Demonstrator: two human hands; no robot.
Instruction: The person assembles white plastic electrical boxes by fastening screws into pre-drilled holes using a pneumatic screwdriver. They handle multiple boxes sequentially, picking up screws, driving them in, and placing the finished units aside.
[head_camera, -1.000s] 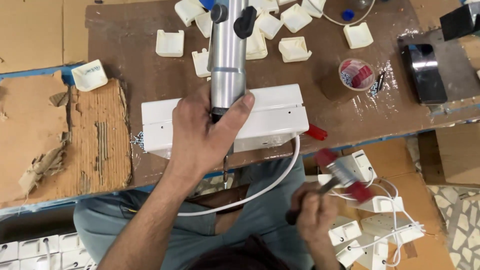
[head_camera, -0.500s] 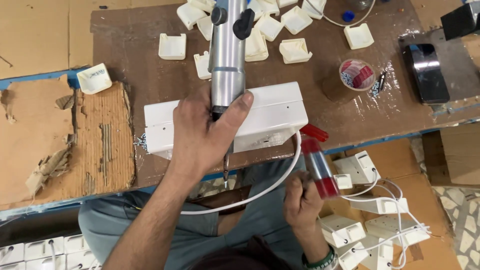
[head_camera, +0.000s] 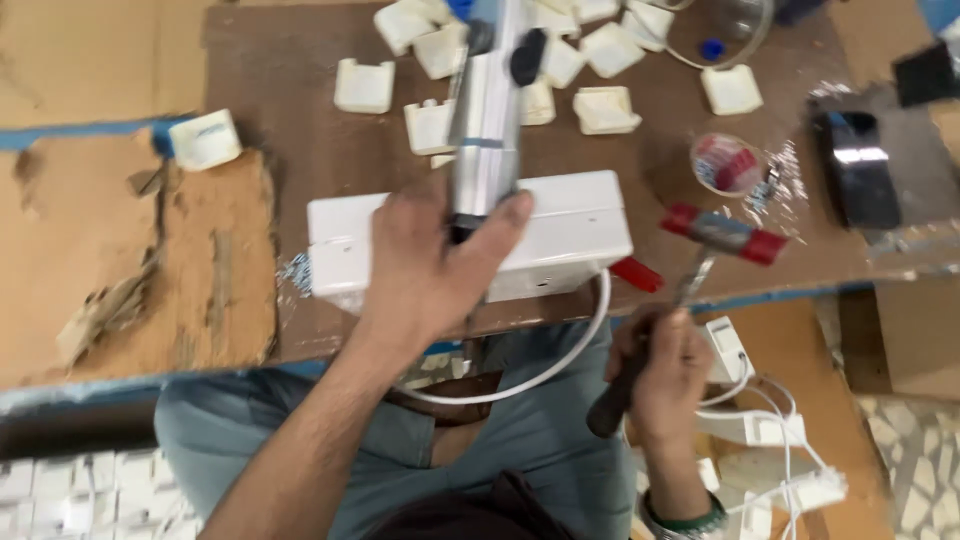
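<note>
**Hammer raised beside the white box**

I saw my left hand (head_camera: 425, 270) clamped around a grey metal cylinder (head_camera: 487, 120), standing it on end over the long white box (head_camera: 560, 235) that lay on the brown board (head_camera: 300, 160) directly beneath that hand. My right hand (head_camera: 665, 375) was closed tight on the dark handle of a small hammer (head_camera: 700, 265), whose red-ended head hung above and just right of the box, apart from the cylinder.

As I judged it, the tool was set in place on the box and the striking was what remained (I could not tell whether any blow had landed). A white cable (head_camera: 560, 365) curved from the box's right end down between my two hands. Beyond my left hand lay a scatter of small white plastic caps (head_camera: 365, 85), seemingly untouched; past the hammer head sat a little clear cup (head_camera: 725, 165) with red bits inside.
</note>
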